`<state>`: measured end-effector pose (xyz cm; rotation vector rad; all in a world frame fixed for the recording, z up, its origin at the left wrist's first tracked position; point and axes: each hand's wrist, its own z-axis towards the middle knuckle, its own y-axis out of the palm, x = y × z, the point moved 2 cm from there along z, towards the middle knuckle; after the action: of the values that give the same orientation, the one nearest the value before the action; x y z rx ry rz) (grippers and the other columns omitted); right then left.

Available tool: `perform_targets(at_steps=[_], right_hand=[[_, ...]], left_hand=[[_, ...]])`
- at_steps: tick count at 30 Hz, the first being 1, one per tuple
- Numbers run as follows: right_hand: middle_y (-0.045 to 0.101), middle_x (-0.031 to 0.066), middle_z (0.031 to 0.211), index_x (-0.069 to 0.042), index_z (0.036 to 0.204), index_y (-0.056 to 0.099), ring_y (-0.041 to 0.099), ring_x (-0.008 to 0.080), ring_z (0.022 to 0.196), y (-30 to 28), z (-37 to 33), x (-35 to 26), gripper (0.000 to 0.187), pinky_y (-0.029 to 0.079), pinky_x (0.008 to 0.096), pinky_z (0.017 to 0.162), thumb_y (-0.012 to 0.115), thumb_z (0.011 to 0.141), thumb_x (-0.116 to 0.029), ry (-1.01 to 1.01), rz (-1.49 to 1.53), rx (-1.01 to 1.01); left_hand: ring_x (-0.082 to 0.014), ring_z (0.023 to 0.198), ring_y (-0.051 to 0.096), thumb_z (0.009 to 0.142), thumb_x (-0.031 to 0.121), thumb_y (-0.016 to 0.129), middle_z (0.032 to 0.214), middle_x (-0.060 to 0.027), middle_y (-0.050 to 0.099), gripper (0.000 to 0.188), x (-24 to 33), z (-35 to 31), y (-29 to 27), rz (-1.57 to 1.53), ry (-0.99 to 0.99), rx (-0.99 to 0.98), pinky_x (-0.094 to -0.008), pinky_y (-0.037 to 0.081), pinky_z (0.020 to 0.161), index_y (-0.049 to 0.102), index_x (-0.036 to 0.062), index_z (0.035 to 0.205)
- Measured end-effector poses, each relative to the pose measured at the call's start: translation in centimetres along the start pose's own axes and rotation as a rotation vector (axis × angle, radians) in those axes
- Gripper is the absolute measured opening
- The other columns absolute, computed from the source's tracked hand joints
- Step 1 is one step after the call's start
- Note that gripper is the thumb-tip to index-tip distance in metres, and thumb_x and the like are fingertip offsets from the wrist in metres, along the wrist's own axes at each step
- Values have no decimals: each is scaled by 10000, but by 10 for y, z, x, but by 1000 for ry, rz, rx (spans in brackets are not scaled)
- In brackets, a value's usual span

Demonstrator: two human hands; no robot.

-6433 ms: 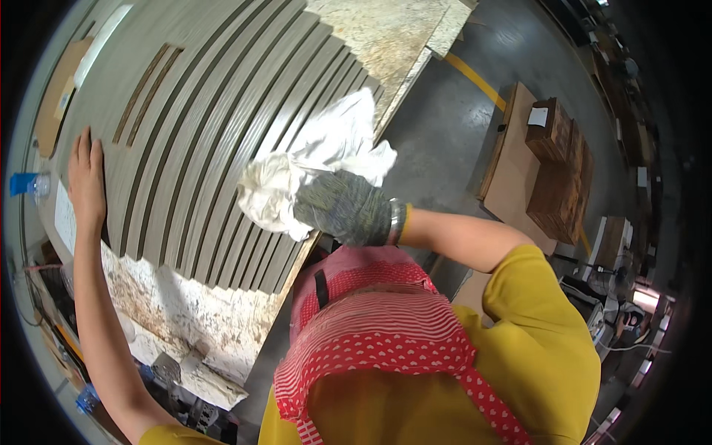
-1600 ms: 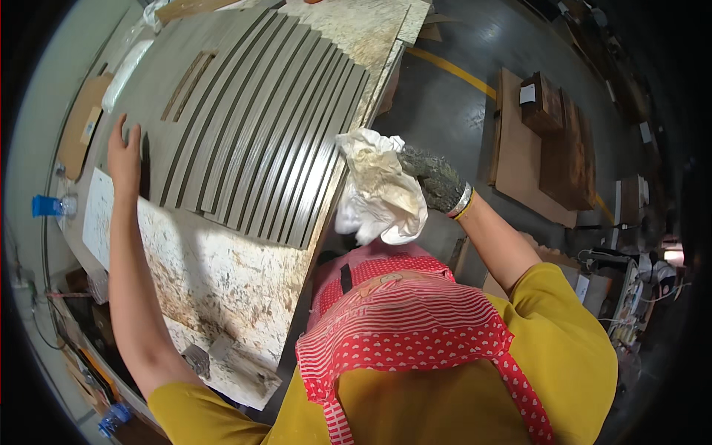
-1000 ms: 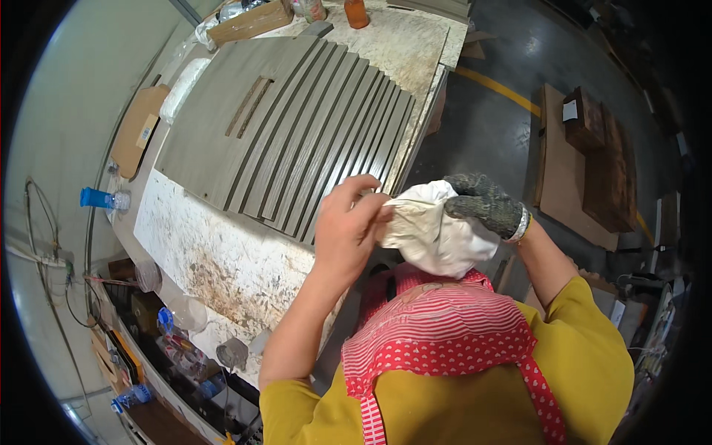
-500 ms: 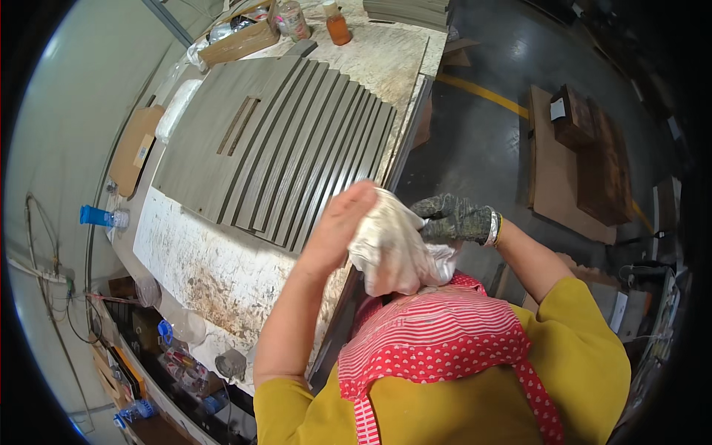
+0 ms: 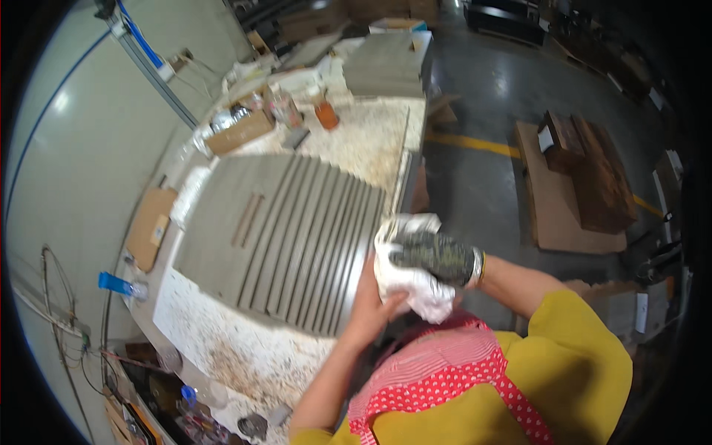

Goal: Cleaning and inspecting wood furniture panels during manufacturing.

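Observation:
A crumpled white cloth [image 5: 415, 288] is bunched between my two hands, at the right edge of the worktable. My right hand [image 5: 434, 256], in a dark, worn work glove, lies across the cloth with its fingers closed into it. My bare left hand [image 5: 368, 305] grips the cloth's near left side; its thumb shows, while the other fingers are partly hidden. Just left of my hands, a row of overlapping grey boards [image 5: 297, 241] lies fanned out on the table. One board at the left bears a narrow brown slot [image 5: 247, 220].
Beyond the boards are a bottle of orange liquid [image 5: 325, 115], a small grey block [image 5: 296, 138] and an open box [image 5: 241, 134] of items. A grey stack [image 5: 387, 67] stands at the table's far end. Brown cartons [image 5: 597, 178] rest on the floor to the right.
My gloved hand has shifted from pinching the cloth's right edge to lying over it. My left hand has moved lower along the cloth. The view has tilted up, showing more of the far end.

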<state>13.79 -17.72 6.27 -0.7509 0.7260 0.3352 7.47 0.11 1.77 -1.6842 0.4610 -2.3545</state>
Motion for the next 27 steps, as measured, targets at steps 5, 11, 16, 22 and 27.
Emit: perform_targets(at_steps=[5, 11, 16, 22, 27], right_hand=[[567, 166, 1206, -113, 1105, 630, 519, 348, 1116, -42, -8, 66, 265, 414, 401, 950, 525, 863, -135, 13, -342, -2], [413, 134, 1381, -51, 1400, 328, 398, 198, 1263, -107, 10, 145, 749, 373, 347, 1017, 656, 826, -402, 531, 733, 253], [353, 118, 1425, -15, 1418, 264, 358, 193, 1294, -152, 32, 184, 842, 352, 346, 1040, 721, 792, -343, 302, 386, -20], [569, 77, 1212, -30, 1334, 428, 536, 163, 1099, -177, 32, 210, 581, 424, 310, 952, 684, 830, -165, 643, 1437, 243], [661, 107, 970, -12, 1100, 604, 636, 187, 888, -204, -1, 264, 269, 523, 310, 782, 578, 890, -177, 846, 1586, 375]], left_hand=[[-85, 768, 507, 925, 187, 535, 818, -15, 584, 263, -7, 20, 9, -191, -646, -145, -256, 438, 709, 602, -4, 1093], [-81, 801, 506, 959, 263, 467, 863, -15, 597, 339, -19, 126, 19, -458, -426, 122, -243, 425, 717, 592, -28, 1080], [-38, 725, 491, 958, 300, 492, 818, 29, 570, 331, -5, 239, 55, -511, -389, 30, -205, 409, 643, 593, -12, 1004], [-120, 869, 534, 967, 297, 467, 917, -42, 597, 334, -20, 343, 46, -89, -142, -379, -256, 427, 772, 593, -10, 1006], [-151, 1085, 490, 871, 271, 619, 1236, -56, 491, 519, -135, 417, -40, -367, -401, 642, -330, 404, 833, 392, 74, 1294]])
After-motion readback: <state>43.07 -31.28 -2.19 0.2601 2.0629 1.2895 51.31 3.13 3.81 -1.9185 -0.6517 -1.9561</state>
